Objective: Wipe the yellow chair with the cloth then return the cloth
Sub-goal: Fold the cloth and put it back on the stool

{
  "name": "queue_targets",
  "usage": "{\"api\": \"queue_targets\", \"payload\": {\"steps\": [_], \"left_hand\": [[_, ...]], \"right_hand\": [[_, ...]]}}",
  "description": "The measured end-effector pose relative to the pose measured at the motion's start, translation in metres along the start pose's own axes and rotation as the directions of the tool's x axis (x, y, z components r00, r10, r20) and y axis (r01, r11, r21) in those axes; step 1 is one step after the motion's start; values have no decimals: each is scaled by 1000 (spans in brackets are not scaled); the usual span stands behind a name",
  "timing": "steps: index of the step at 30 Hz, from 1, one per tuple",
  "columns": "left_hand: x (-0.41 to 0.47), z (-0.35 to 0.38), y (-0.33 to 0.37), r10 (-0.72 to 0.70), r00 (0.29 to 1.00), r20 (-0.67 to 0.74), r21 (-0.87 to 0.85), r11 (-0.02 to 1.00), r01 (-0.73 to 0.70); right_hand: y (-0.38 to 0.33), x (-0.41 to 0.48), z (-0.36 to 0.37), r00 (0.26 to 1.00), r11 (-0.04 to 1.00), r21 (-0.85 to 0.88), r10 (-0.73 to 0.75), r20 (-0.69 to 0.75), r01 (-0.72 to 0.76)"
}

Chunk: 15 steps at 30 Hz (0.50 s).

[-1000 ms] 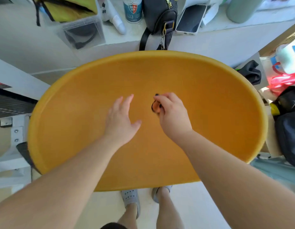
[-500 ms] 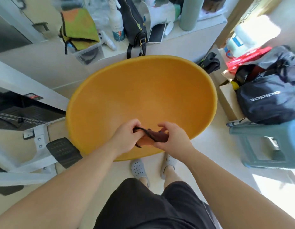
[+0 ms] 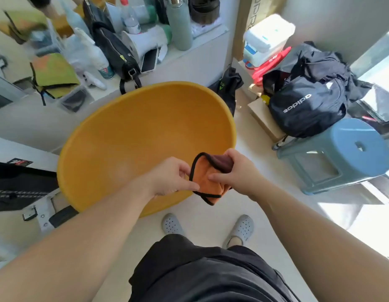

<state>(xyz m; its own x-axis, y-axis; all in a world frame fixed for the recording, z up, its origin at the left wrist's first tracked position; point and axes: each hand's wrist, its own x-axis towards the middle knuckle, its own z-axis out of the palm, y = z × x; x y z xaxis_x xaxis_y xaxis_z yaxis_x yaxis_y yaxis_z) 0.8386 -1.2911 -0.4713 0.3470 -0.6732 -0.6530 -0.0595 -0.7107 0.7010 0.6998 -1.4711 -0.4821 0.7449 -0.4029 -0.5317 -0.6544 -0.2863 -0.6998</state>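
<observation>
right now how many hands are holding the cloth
2. The left hand pinches the cloth at its left edge; the right hand grips its right side.

Floor (image 3: 206, 223) — yellow chair (image 3: 145, 136), blue stool (image 3: 341, 153) on it

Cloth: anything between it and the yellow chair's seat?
Nothing visible. The left hand and the right hand both pinch the cloth, which shows right at the near rim of the yellow chair. No object lies on the seat in this view.
</observation>
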Motion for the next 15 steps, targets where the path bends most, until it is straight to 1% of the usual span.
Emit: {"api": "queue_targets", "payload": {"steps": [1, 2, 3, 5, 7, 9, 10, 12, 13, 15], "left_hand": [[5, 14, 15, -8, 1000, 4, 28, 1000, 8], [12, 28, 29, -21, 1000, -14, 14, 1000, 21], [16, 39, 42, -30, 999, -45, -37, 999, 28], [30, 67, 70, -31, 990, -137, -223, 975, 0], [43, 96, 100, -78, 970, -232, -461, 887, -39], [58, 123, 127, -162, 945, -285, -611, 790, -48], [67, 134, 137, -189, 935, -300, -615, 788, -38], [83, 151, 148, -204, 933, -295, -553, 833, 7], [90, 156, 154, -201, 943, -267, -527, 849, 32], [102, 164, 165, -160, 976, -145, -461, 884, 76]], "right_hand": [[12, -3, -16, 1000, 1000, -2, 4, -9, -4], [24, -7, -31, 1000, 1000, 10, 9, -21, -9], [35, -11, -44, 999, 999, 34, 23, -36, -22], [61, -20, -79, 996, 995, 84, 59, -65, -54], [89, -28, -111, 990, 994, 70, 95, -106, -88], [119, -35, -141, 980, 993, -6, 112, -162, -114], [132, -38, -152, 975, 993, 4, 118, -189, -120], [153, -44, -168, 961, 981, 150, 159, -225, -127], [160, -46, -175, 950, 963, 237, 189, -247, -130], [173, -46, -189, 928, 920, 368, 245, -282, -132]]}}
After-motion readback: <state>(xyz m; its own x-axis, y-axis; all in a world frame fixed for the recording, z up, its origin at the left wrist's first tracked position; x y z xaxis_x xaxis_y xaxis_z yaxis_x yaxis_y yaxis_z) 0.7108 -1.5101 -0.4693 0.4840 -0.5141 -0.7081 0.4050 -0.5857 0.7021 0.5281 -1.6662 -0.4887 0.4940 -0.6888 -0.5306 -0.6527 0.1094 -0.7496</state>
